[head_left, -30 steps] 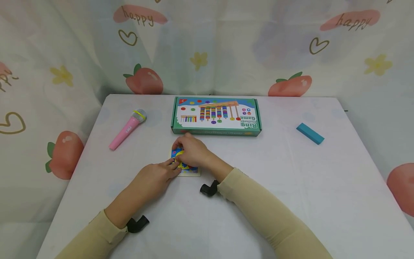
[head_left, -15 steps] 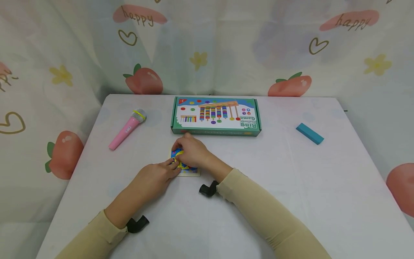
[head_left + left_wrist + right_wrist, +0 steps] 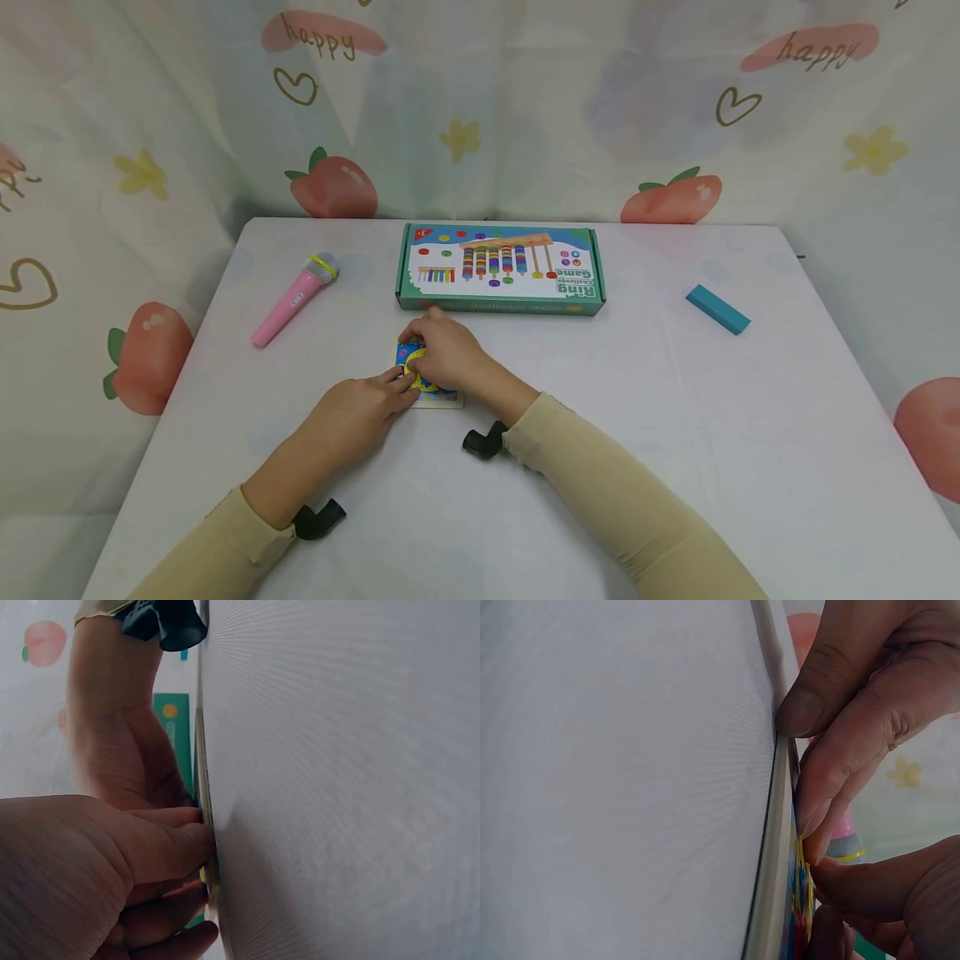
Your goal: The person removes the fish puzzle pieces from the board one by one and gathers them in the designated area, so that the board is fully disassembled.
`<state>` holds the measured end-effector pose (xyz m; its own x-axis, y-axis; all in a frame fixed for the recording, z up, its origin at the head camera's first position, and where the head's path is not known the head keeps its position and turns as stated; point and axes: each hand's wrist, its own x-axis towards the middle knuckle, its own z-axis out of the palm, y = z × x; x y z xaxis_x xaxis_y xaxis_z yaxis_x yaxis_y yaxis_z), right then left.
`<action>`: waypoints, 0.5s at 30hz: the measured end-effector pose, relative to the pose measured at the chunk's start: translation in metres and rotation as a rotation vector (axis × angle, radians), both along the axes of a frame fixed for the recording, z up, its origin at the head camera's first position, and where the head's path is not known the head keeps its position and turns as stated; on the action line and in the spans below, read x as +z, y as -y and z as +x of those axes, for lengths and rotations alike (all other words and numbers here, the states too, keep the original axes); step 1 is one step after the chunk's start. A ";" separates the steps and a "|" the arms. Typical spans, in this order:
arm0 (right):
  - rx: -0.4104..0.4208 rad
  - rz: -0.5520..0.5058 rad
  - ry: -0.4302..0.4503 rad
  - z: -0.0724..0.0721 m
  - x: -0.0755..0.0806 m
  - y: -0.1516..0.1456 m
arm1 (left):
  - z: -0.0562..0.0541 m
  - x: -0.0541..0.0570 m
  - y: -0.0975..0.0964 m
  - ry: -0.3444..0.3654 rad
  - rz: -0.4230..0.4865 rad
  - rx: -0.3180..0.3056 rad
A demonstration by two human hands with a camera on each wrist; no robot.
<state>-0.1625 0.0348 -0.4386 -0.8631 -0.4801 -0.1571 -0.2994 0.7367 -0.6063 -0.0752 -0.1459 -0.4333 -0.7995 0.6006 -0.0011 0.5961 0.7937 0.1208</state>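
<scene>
The puzzle board (image 3: pixel 442 402), bearing a yellow piece (image 3: pixel 426 386), lay on the bench (image 3: pixel 570 508) before the green box (image 3: pixel 500 268). The left hand's (image 3: pixel 367 408) fingers gripped its edge; the right hand's (image 3: pixel 447 352) fingers bent onto the piece, pinch unconfirmed. Slackened left grip or uneven right pressure risked board skew or piece slippage.

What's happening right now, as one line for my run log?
left hand: holds picture board | right hand: touches picture board's top | green box: behind picture board | pink microphone: left of box | blue block: right of box
</scene>
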 end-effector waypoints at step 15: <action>-0.013 0.010 0.034 -0.002 0.000 0.001 | 0.000 -0.001 -0.001 0.011 -0.005 0.011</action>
